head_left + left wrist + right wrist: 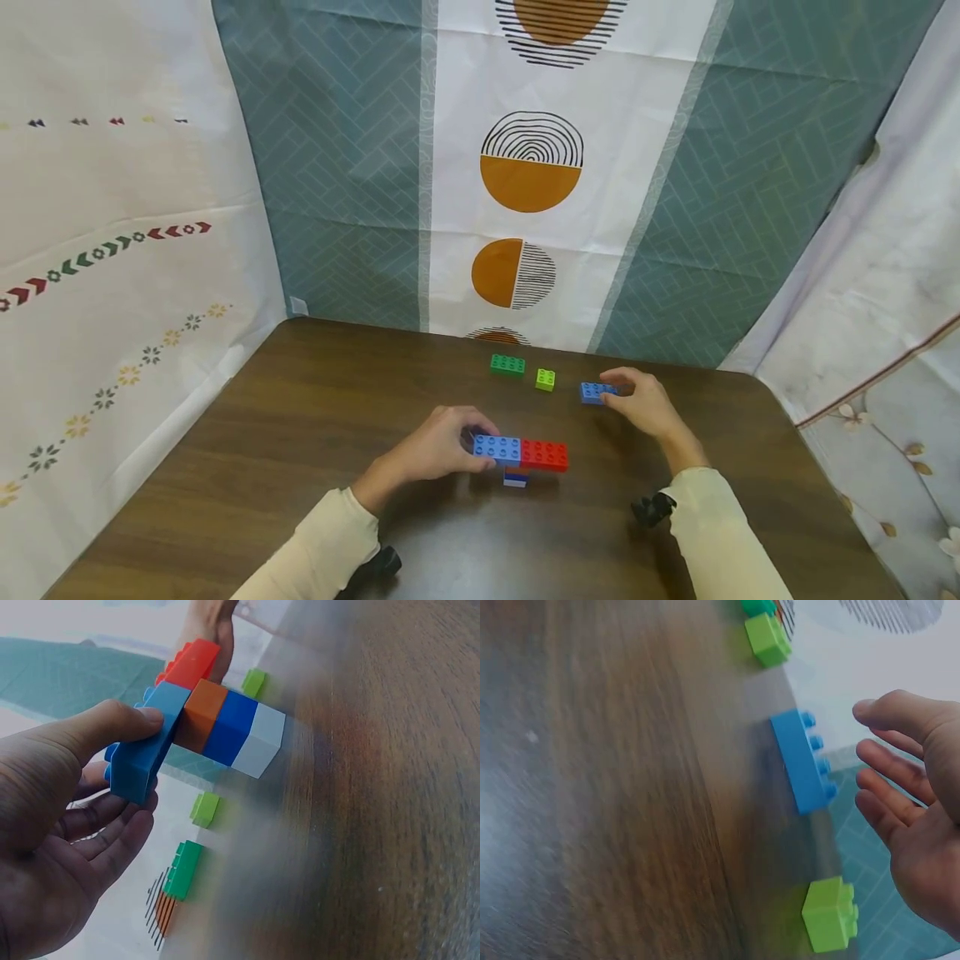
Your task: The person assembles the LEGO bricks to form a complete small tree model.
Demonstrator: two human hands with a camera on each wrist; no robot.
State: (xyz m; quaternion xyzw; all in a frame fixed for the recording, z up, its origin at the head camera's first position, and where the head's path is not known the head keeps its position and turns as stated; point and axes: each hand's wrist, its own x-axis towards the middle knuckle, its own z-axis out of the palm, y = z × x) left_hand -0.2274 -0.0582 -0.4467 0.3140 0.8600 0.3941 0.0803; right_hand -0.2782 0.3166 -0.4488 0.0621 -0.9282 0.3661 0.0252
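Note:
My left hand (pixel 442 443) pinches a long blue brick (pixel 139 769) between thumb and fingers. That brick and a long red brick (pixel 544 455) meet end to end on top of a stack of orange (pixel 200 714), blue (pixel 231 727) and white (pixel 259 741) bricks. Whether the white brick touches the table cannot be told. My right hand (pixel 639 402) hovers at another long blue brick (pixel 802 761) on the table. In the right wrist view its thumb and fingers are spread, apart from that brick.
On the wooden table (pixel 360 375), a dark green brick (pixel 507 364) and a light green brick (pixel 545 380) lie toward the back. Another light green brick (pixel 829 915) shows in the right wrist view, hidden in the head view. Cloth curtains (pixel 352 167) stand behind and at both sides.

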